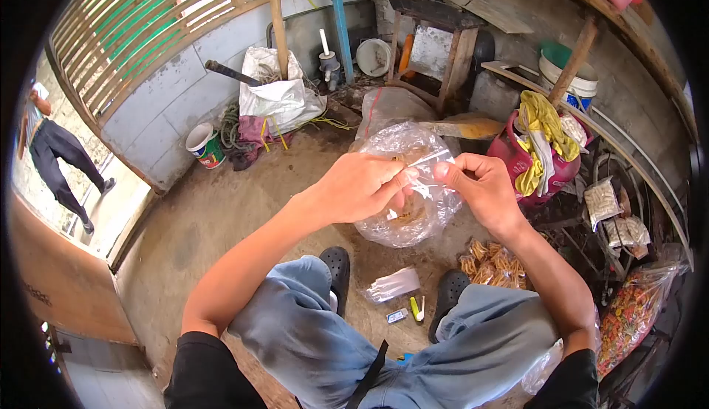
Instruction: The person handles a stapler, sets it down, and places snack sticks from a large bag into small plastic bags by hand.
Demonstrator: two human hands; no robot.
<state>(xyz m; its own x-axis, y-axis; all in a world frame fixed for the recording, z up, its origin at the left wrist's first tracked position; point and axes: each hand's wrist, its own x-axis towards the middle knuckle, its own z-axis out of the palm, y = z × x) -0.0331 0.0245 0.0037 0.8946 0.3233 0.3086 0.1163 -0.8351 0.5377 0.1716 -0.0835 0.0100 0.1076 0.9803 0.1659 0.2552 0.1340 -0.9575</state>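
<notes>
My left hand and my right hand are raised in front of my knees, fingers pinched. Between them stretches a small clear plastic bag, its edges gripped by both hands. Just beyond and below is a large clear plastic bag with something brownish inside, partly covered by my hands. On the floor between my shoes lie a stack of clear plastic bags, a yellow-green cutter or lighter-like item and a small blue-and-white box. Packed brown sticks lie beside my right shoe.
At right stand a pink tub with yellow cloth and a bag of colourful snacks. A white sack and a paint bucket line the back wall. A person is outside the doorway at left.
</notes>
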